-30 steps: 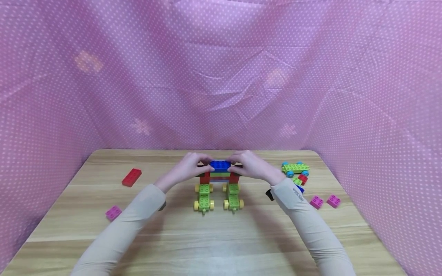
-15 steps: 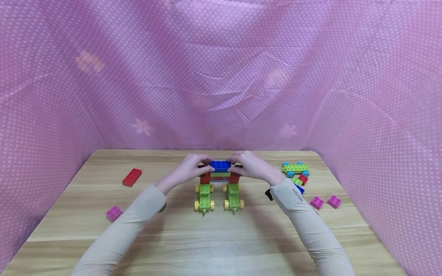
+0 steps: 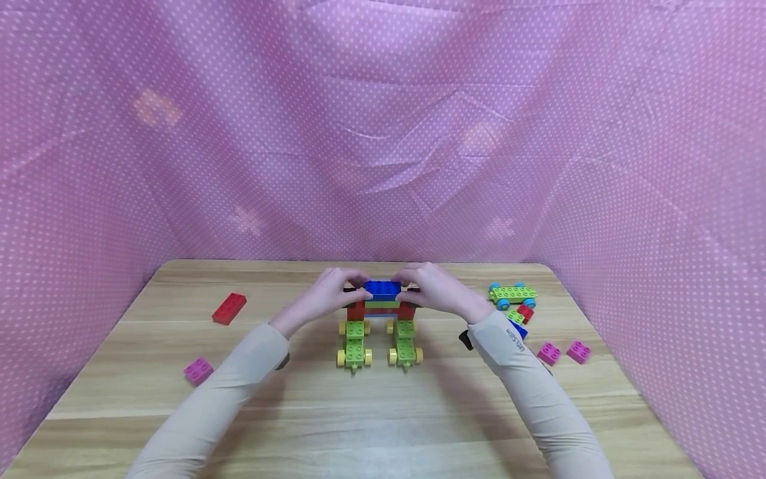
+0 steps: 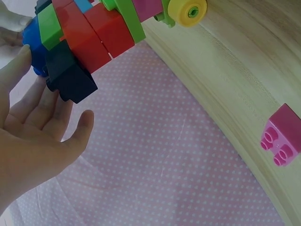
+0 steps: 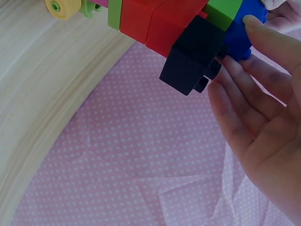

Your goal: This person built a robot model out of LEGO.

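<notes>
A blue brick [image 3: 383, 289] tops a built structure at the table's middle. My left hand [image 3: 328, 293] pinches its left end and my right hand [image 3: 435, 291] its right end, each with thumb in front and fingers behind. Beneath lies a light green brick [image 5: 222, 13], with red bricks [image 4: 83, 40] stacked lower down. Black bricks [image 5: 194, 55] jut out at both sides, close to the fingers; one black brick [image 4: 69, 70] shows studs in the left wrist view. Two green wheeled bases [image 3: 354, 346] with yellow wheels carry the structure.
On the left lie a red brick [image 3: 229, 309] and a pink brick [image 3: 198, 371]. To the right stand a lime wheeled base [image 3: 513, 293] with blue wheels, a small red brick [image 3: 525, 313] and two pink bricks [image 3: 578, 352]. A pink dotted cloth [image 3: 383, 166] surrounds the table.
</notes>
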`<state>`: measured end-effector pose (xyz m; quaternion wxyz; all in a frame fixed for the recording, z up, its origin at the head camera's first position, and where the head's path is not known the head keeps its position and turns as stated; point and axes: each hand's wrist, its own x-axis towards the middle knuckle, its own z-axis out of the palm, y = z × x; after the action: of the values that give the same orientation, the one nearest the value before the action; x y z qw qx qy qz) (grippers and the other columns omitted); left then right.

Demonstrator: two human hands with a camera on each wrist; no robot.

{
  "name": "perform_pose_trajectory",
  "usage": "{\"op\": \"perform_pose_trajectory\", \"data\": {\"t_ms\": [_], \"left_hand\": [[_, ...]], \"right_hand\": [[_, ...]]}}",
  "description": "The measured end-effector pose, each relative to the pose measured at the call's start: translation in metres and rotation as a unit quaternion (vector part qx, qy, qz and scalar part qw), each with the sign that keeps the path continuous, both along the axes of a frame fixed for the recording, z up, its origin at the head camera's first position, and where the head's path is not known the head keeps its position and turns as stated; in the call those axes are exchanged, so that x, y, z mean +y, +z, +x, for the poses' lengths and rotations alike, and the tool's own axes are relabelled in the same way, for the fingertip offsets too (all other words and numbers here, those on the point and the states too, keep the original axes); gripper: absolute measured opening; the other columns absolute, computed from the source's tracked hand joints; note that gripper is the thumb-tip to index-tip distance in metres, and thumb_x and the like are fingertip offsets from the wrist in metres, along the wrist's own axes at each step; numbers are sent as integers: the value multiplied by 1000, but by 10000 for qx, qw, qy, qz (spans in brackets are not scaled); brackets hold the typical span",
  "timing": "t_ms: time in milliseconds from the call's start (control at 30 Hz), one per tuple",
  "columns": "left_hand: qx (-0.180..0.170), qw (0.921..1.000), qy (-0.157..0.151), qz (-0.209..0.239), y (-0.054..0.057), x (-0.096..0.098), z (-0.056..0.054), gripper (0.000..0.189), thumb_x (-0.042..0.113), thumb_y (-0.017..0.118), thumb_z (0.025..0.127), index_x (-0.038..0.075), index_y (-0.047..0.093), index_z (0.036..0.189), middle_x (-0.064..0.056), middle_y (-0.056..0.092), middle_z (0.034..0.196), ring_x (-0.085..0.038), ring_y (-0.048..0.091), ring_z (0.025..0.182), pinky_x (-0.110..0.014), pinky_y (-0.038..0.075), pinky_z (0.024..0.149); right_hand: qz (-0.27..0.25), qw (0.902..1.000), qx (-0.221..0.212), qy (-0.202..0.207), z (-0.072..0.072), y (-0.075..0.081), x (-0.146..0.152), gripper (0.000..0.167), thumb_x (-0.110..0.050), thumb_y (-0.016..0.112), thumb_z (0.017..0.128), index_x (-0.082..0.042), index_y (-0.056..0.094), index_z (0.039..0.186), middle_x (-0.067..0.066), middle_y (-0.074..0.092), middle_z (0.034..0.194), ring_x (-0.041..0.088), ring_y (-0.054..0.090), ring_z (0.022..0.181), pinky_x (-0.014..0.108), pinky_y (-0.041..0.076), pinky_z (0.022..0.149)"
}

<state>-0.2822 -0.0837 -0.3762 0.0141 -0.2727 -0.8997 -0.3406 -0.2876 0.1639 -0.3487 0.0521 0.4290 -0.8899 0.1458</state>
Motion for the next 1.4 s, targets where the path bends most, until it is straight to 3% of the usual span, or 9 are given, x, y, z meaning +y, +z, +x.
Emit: {"op": "perform_pose_trajectory", "data": {"t_ms": [233, 533, 1033, 1400], "left_hand": [[-45, 9999, 56, 86, -1, -1, 3, 36, 27, 70, 93, 5, 69, 121, -8, 75, 107, -19, 69, 99, -38, 59, 90], [87, 9999, 89, 118, -7, -5, 5, 39, 29, 68, 95, 6, 66, 126, -10, 73, 116, -24, 67, 111, -44, 57, 98], [227, 9994, -141, 237, -9, -7, 4, 40, 28, 67, 95, 5, 65, 128, -11, 71, 121, -26, 66, 114, -46, 55, 100], [221, 9994, -65, 259, -13, -8, 5, 41, 28, 68, 94, 8, 64, 130, -9, 69, 126, -26, 64, 118, -46, 54, 103]], "right_hand": [[-16, 9999, 122, 14, 0, -1, -1, 29, -20, 74, 90, -4, 70, 114, 7, 73, 107, 15, 69, 90, 30, 61, 78], [-154, 9998, 110, 66, 1, -3, 0, 32, -20, 74, 89, -3, 69, 116, 9, 73, 107, 20, 70, 90, 35, 61, 79], [-287, 9979, 533, -234, 7, -9, 4, 34, -23, 73, 90, -7, 68, 120, 7, 73, 109, 20, 70, 94, 33, 60, 79], [-600, 9957, 590, -394, 16, -11, 13, 37, -23, 71, 92, -6, 66, 125, 9, 71, 121, 22, 70, 106, 37, 60, 91]]}}
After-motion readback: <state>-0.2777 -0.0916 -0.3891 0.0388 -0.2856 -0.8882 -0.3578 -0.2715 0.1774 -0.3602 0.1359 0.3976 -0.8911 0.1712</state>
